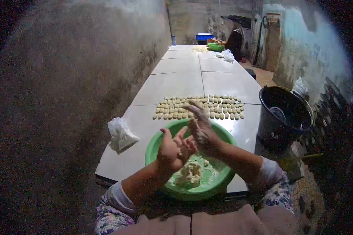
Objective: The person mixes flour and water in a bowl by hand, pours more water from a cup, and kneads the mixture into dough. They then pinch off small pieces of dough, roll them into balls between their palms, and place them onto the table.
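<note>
Above a green basin (150, 150), my left hand (173, 150) is turned palm up, its thumb raised and fingers apart. My right hand (202, 129) is tilted up beside it with fingers stretched out and whitish dough smeared on the skin. The two hands come close together at the left fingertips; I cannot tell whether a small bit of dough lies in the left palm. Inside the basin sits a crumbly lump of pale dough (190, 175), with flour and crumbs around it. Beyond the rim, many small oval dough pieces (223, 107) lie in neat rows on the white table (180, 84).
A plastic bag of white powder (121, 133) rests at the table's left. A large black bucket (276, 137) stands at the right edge. At the far end, a person in dark clothing (234, 41) is beside another green basin (215, 47) and a blue crate (204, 36).
</note>
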The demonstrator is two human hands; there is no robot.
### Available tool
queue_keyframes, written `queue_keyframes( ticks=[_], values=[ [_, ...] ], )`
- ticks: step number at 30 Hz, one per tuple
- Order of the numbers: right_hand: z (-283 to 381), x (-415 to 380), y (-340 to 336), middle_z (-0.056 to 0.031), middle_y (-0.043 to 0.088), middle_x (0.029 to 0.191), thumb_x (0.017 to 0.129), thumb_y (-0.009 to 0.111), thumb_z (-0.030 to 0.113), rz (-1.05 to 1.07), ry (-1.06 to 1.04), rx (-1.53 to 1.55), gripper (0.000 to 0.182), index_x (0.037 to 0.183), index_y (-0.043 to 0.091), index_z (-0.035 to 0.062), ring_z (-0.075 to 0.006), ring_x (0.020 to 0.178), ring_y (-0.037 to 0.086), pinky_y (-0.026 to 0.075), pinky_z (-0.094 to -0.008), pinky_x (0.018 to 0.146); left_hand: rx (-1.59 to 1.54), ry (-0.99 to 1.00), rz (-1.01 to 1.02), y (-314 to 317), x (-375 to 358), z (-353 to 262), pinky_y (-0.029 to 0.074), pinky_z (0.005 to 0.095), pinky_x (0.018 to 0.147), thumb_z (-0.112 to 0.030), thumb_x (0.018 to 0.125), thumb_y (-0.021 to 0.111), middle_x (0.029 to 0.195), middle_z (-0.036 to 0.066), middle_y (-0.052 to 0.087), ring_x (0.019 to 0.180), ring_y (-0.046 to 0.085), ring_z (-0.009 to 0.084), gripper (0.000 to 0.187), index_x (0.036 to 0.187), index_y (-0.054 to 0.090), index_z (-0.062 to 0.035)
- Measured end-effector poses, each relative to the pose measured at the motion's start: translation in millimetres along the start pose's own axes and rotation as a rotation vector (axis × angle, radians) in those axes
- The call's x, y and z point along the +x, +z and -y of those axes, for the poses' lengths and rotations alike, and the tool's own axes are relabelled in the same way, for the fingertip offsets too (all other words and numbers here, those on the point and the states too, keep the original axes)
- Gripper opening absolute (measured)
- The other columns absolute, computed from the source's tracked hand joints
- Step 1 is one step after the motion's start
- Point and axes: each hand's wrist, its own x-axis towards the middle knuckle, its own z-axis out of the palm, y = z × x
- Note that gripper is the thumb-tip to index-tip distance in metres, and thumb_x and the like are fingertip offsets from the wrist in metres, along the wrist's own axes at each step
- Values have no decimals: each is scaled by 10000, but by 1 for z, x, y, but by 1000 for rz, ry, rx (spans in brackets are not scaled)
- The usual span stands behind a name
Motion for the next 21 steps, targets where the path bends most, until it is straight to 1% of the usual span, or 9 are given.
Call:
queue_keyframes(
  ticks=[2, 3, 4, 7, 10, 12, 13, 16, 21],
  values=[
    [13, 1, 16, -210, 285, 1401, 984, 350, 342, -139, -55, -11, 449, 1322, 366, 46, -329, 1295, 310, 276, -412, 1061, 524, 302, -490, 48, 39, 44, 275, 444, 1071, -713, 850, 136, 1442, 121, 270, 1294, 337, 257, 823, 1441, 192, -143],
    [24, -2, 18, -230, 234, 1424, 946, 245, 482, -58, 130, 177, 614, 1379, 260, 48, -341, 1337, 212, 186, -419, 1091, 743, 522, -443, 44, 50, 49, 118, 435, 1119, -725, 843, 154, 1500, 58, 187, 1377, 191, 199, 836, 1454, 166, -154],
    [35, -4, 18, -251, 182, 1447, 908, 140, 623, 25, 316, 364, 780, 1437, 155, 50, -354, 1380, 114, 96, -426, 1121, 22, 628, -457, 63, 61, 47, 51, 431, 1130, -735, 834, 152, 1525, 48, 113, 1404, 102, 188, 860, 1462, 130, -147],
    [68, -7, 9, -255, 174, 1455, 833, 43, 714, 8, 208, 282, 902, 1447, 112, 57, -350, 1382, 104, 127, -444, 1114, 553, 491, -711, 48, 56, 41, 73, 423, 1132, -732, 836, 149, 1528, 40, 100, 1408, 76, 191, 865, 1463, 120, -136],
    [63, -1, 6, -264, 190, 1447, 841, 78, 708, 48, 288, 381, 884, 1451, 85, 68, -349, 1371, 146, 129, -461, 1107, 634, 487, -648, 37, 47, 48, 91, 433, 1131, -729, 840, 155, 1529, 41, 96, 1404, 99, 199, 856, 1463, 125, -142],
    [61, 2, 6, -270, 200, 1442, 847, 101, 705, 61, 346, 443, 875, 1454, 66, 76, -349, 1363, 173, 130, -472, 1103, 544, 287, -755, 41, 40, 47, 115, 443, 1128, -711, 854, 146, 1530, 42, 79, 1403, 95, 212, 834, 1464, 117, -143],
    [65, 1, 7, -273, 206, 1440, 850, 113, 703, 68, 370, 470, 871, 1456, 57, 80, -348, 1359, 187, 131, -477, 1100, 583, 469, -741, 42, 51, 43, 143, 438, 1126, -702, 860, 126, 1522, 62, 120, 1397, 132, 231, 824, 1459, 146, -136],
    [68, -3, 13, -279, 216, 1435, 855, 136, 699, 75, 393, 501, 865, 1459, 38, 88, -348, 1351, 214, 133, -489, 1096, 601, 542, -736, 54, 59, 36, 189, 433, 1117, -700, 860, 109, 1505, 83, 184, 1384, 182, 246, 826, 1450, 192, -128],
    [-12, -13, 56, -258, 164, 1467, 813, 527, 305, -49, 64, 160, 781, 1427, 142, 13, -363, 1363, 166, 151, -410, 1100, 812, 500, -740, 39, 48, 44, 133, 526, 1102, -713, 848, 95, 1534, 20, 73, 1407, 85, 218, 807, 1468, 102, -197]
  ],
)
